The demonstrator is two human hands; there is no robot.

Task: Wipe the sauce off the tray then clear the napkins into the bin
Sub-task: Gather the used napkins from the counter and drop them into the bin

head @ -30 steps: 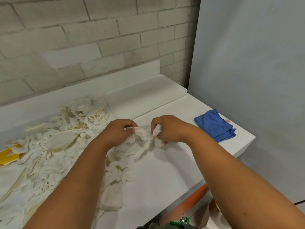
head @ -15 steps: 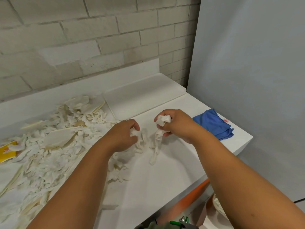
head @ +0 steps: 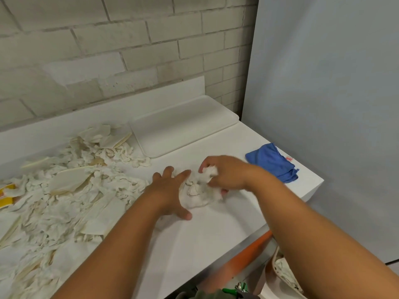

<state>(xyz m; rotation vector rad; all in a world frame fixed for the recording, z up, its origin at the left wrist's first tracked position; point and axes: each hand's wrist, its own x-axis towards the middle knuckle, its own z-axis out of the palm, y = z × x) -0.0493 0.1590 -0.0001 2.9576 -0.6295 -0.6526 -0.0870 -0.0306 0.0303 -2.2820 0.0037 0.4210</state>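
A small heap of crumpled white napkins [head: 197, 194] lies on the white counter between my hands. My left hand [head: 170, 190] has its fingers spread and presses flat against the heap's left side. My right hand [head: 224, 175] curls round a wad of napkin [head: 210, 170] at the heap's top right. A large spread of torn white napkins [head: 64, 190] covers the counter's left part. The white tray [head: 183, 126] lies at the back against the wall, looking clean. Part of the bin [head: 285, 275] shows below the counter at bottom right, with napkins inside.
A folded blue cloth [head: 273, 161] lies near the counter's right edge. A yellow packet [head: 6, 194] peeks in at far left. The brick wall runs behind, a grey panel stands on the right. The counter's front edge [head: 248, 236] drops off above an orange strip.
My left hand opened and now pushes loose napkins rightward into a heap. My right hand lowered with its wad onto that heap. The view tilted slightly down.
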